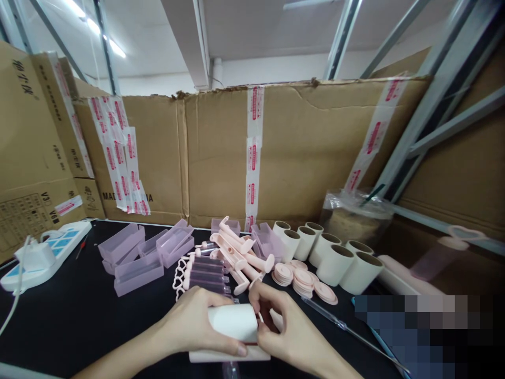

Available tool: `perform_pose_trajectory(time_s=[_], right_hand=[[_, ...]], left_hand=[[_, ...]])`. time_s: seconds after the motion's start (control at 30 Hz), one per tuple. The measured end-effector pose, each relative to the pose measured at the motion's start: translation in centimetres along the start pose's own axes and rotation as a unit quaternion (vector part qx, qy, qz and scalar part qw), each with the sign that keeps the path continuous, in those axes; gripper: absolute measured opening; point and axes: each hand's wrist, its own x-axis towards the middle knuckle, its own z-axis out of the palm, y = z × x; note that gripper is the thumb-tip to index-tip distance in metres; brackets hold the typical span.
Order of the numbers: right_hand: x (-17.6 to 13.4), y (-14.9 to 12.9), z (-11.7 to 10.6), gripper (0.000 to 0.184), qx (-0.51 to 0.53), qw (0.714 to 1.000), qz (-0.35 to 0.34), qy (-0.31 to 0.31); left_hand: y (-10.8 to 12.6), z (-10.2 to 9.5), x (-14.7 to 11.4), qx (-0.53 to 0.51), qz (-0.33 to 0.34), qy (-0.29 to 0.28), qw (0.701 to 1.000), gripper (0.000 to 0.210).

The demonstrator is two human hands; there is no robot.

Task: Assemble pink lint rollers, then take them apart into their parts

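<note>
My left hand (205, 323) is wrapped round a white cardboard tube (234, 322), which lies on its side. At the tube's right end my right hand (276, 321) is closed in a pinch; a thin pale edge shows by its fingers, but what they hold is mostly hidden. Beneath the tube is a white flat-sided piece (231, 355), partly covered by my left hand. Just beyond my hands lie a row of clear purple tubes with pink heart-shaped ends (205, 273) and a heap of pink handle-like parts (236, 252).
Purple trays (138, 273) lie at the left, near a white power strip (55, 252). Pink discs (303, 279) and several upright white tubes (335, 263) stand at the right. A screwdriver-like rod (339, 322) lies beside my right hand. A cardboard wall (216, 158) closes off the back.
</note>
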Motion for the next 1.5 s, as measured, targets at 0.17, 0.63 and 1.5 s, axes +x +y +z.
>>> perform_pose_trajectory(time_s=[0.17,0.63,1.5], right_hand=[[-0.1,0.4,0.2,0.018,-0.013,1.000,-0.007,0.003],[-0.1,0.7,-0.3,0.017,0.060,0.998,-0.001,-0.002],[-0.8,-0.5,-2.4,0.026,-0.142,0.981,-0.053,-0.122]], left_hand=[[0.4,-0.2,-0.2,0.024,0.001,0.006,1.000,0.047],[0.7,-0.4,-0.3,-0.006,0.046,0.028,0.999,0.044],[-1.8,-8.4,-0.5,-0.087,0.104,0.310,0.941,0.041]])
